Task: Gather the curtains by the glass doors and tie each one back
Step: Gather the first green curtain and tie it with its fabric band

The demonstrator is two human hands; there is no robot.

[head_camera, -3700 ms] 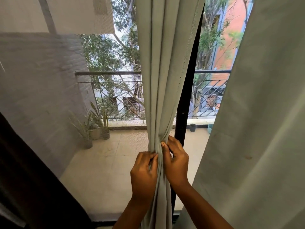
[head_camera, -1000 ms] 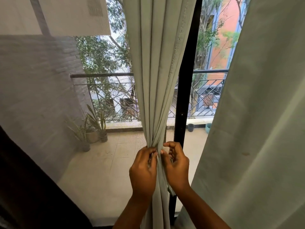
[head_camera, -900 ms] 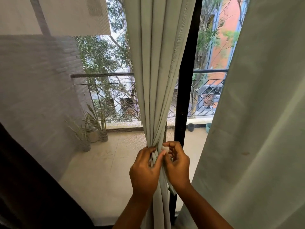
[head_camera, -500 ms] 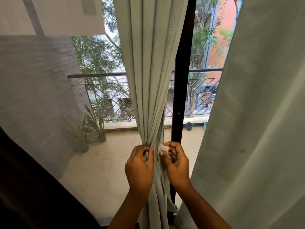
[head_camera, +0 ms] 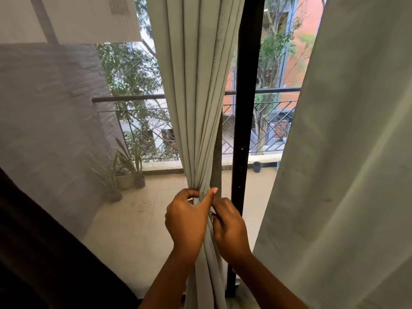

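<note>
Since the earlier frames: both hands sit a little lower and further toward 6 o'clock on the bunch; left thumb now raised and laid across the fabric; view shifted slightly left.

Item 1, grip. Left hand: fingers curled round the gathered curtain from the 9 o'clock side, thumb pointing to 1 o'clock, clenched on the cloth. Right hand: fingers curled in against the bunch from the 3 o'clock side; appears to pinch fabric or a tie end, but what it pinches is hidden behind the left thumb, and no tie-back can be made out.

Item 2, task thing. Gathered curtain: pale green, hanging in narrow folds from 12 o'clock, pinched to a waist at the hands, falling loose below to 6 o'clock. It lies just beside the black door frame, on its 9 o'clock side.

Item 3, second curtain: same cloth, at 3 o'clock, spread wide, ungathered, untied.

Item 4, surroundings. Balcony railing and potted plants beyond the glass, toward 9 o'clock.

Step in hand, judged: securing the first curtain at its waist. Next move calls for keeping the left grip firm while the right closes the tie, then turning to the curtain at 3 o'clock.
</note>
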